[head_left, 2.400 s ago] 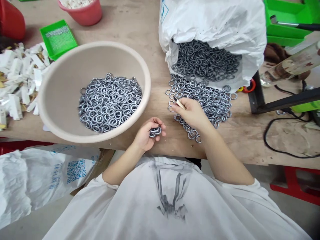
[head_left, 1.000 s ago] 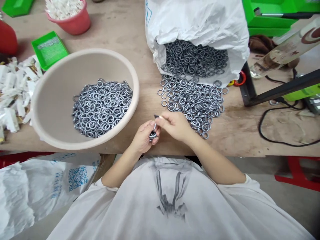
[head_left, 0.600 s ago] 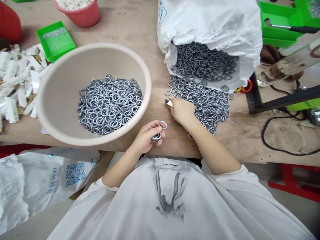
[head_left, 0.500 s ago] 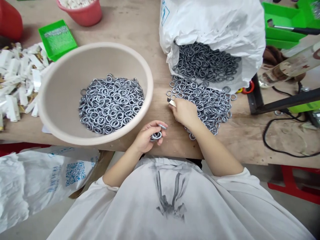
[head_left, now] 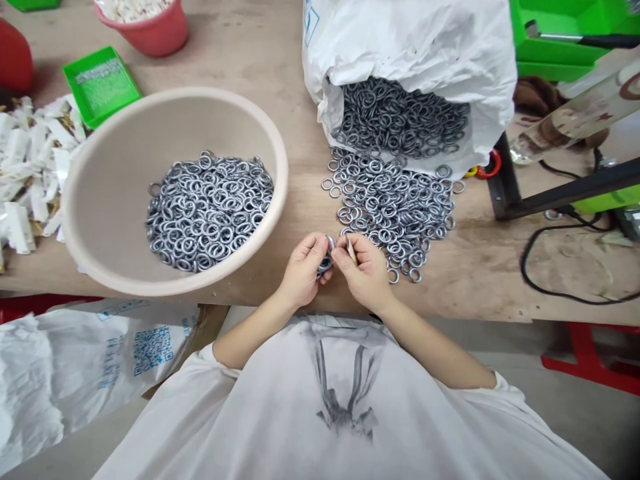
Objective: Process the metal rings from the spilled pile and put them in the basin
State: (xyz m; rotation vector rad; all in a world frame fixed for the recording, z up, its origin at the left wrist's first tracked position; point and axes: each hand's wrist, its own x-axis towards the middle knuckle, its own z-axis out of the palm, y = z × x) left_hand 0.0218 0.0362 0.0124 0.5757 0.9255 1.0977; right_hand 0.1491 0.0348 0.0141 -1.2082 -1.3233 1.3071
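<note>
Close together at the table's front edge, my two hands meet over a few grey rings. My left hand (head_left: 303, 268) is closed on several metal-looking rings (head_left: 325, 264), one of them pinched upright at the fingertips. My right hand (head_left: 366, 272) grips a small tool with a pale, flat handle (head_left: 351, 251); its working end is hidden between the fingers, near the pinched ring. Left of my hands stands a large beige basin (head_left: 107, 220) holding a heap of similar rings (head_left: 213, 213). A loose pile of rings (head_left: 395, 207) spreads on the table beyond my right hand.
A white sack (head_left: 410, 40) lies open, rings spilling out. At the left are white plastic pieces (head_left: 20, 153), a green tray (head_left: 103, 87) and a pink tub (head_left: 155, 30). A black metal frame (head_left: 560, 193), a cable (head_left: 525, 267) and green bins (head_left: 555, 27) occupy the right.
My right hand has come back from the ring pile to my left hand, tool still held. My left hand now holds one ring upright. The whole view has shifted slightly.
</note>
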